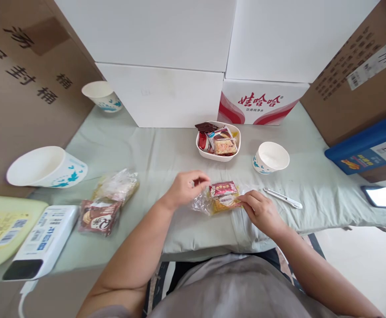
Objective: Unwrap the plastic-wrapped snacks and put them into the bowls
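Note:
In front of me on the cloth lies a clear plastic bag (202, 204) with a red and yellow snack packet (224, 190) in or on it. My left hand (188, 187) hovers at the bag's left side, fingers curled towards the thumb; what they hold, if anything, is too small to make out. On the right, the fingertips of my right hand (262, 210) are pinched at the packet's right edge. A white pen-like tool (283, 198) lies just beyond the right hand. Behind the packet stands a white bowl (217, 157) filled with wrapped snacks.
Paper bowls stand at right (272, 157), left (66, 170) and back left. Bagged snacks, including a brown packet (99, 217), lie left near a white power bank (43, 240). White boxes (176, 97) form the back. A phone (383, 196) and blue container (368, 143) are right.

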The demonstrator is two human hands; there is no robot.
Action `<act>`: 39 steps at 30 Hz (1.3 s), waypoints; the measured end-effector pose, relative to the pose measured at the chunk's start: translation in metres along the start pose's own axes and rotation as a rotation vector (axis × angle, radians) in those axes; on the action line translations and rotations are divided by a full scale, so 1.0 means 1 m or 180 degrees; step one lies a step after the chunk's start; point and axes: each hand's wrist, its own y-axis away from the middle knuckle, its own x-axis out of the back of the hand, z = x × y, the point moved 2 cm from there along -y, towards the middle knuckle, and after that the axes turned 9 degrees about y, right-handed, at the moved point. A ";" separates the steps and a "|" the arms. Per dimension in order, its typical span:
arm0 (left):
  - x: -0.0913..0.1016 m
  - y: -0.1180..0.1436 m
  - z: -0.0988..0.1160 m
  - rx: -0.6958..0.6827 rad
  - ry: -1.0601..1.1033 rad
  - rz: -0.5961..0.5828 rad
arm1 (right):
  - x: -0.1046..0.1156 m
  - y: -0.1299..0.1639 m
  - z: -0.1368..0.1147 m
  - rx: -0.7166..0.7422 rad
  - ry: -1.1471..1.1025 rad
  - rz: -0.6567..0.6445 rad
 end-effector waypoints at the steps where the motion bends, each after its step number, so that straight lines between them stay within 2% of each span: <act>1: -0.006 0.001 0.002 0.0005 0.0093 -0.0426 | 0.002 0.000 -0.001 0.0041 0.0008 0.0051; 2: -0.011 0.002 0.002 0.0005 0.0053 -0.0719 | 0.005 -0.001 -0.003 0.0102 0.0019 0.0083; 4: -0.019 0.003 -0.002 -0.0063 -0.0277 -0.0878 | 0.012 -0.001 -0.008 0.0307 0.0035 0.0014; 7: -0.026 0.003 -0.011 -0.0142 -0.0725 -0.0712 | 0.024 0.004 -0.018 0.0772 -0.0029 -0.0490; 10: -0.029 0.004 -0.010 -0.0103 -0.0776 -0.0572 | 0.032 0.011 -0.027 0.1081 -0.0218 -0.1042; 12: -0.030 0.005 -0.005 -0.0049 -0.0628 -0.0511 | 0.034 0.013 -0.027 0.0979 -0.0256 -0.1166; 15: -0.032 0.005 0.004 0.0018 -0.0324 -0.0610 | 0.034 0.009 -0.021 0.0554 -0.0113 -0.0848; 19: -0.038 0.005 0.005 0.0026 -0.0240 -0.1043 | 0.028 -0.004 -0.014 0.0225 0.0017 -0.0296; 23: -0.045 0.008 0.004 -0.0110 -0.0368 -0.1448 | 0.021 -0.014 -0.016 0.0235 0.0053 -0.0152; 25: -0.047 0.010 0.005 -0.0178 -0.0459 -0.1552 | 0.018 -0.016 -0.015 0.0076 0.0175 -0.0330; 29: -0.045 0.009 0.010 -0.0301 -0.0615 -0.1535 | 0.018 -0.016 -0.006 -0.0610 0.0616 -0.0873; 31: -0.045 0.009 0.012 -0.0389 -0.0602 -0.1527 | 0.020 -0.019 -0.003 -0.0478 0.0588 -0.0869; 34: -0.048 0.011 0.013 -0.0533 -0.0486 -0.1529 | 0.022 -0.026 -0.006 0.0085 0.0211 -0.0806; 37: -0.051 0.012 0.011 -0.0465 -0.0265 -0.1412 | 0.017 -0.034 -0.014 0.0148 -0.0034 -0.1300; 39: -0.051 0.013 0.008 -0.0192 -0.0224 -0.1329 | 0.014 -0.037 -0.019 -0.0002 0.0002 -0.1643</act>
